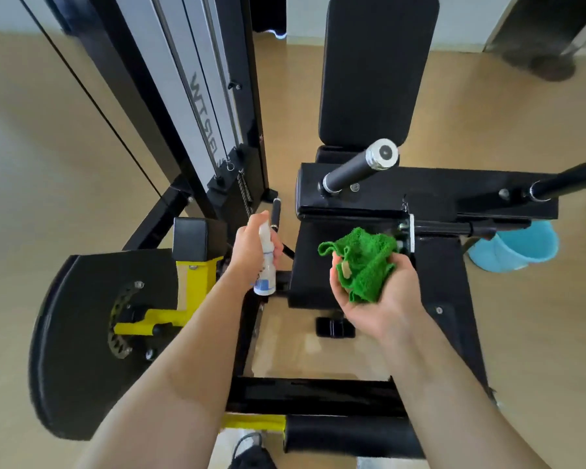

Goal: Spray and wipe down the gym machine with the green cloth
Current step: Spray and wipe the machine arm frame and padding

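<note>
Head view: our left fingers (pixel 278 248) curl round a white plastic spray bottle (pixel 265 265), contents unseen. Our right fingers (pixel 401 267) cup the crumpled green cloth (pixel 362 262) above the black padded gym machine (pixel 310 265). A light-blue plastic bucket (pixel 518 248) stands further right, its interior hidden.

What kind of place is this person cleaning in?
Most likely a gym: a gym machine with a black padded backrest, a tall cable column and a chrome-capped grip bar, standing on a wood-look floor.
</note>
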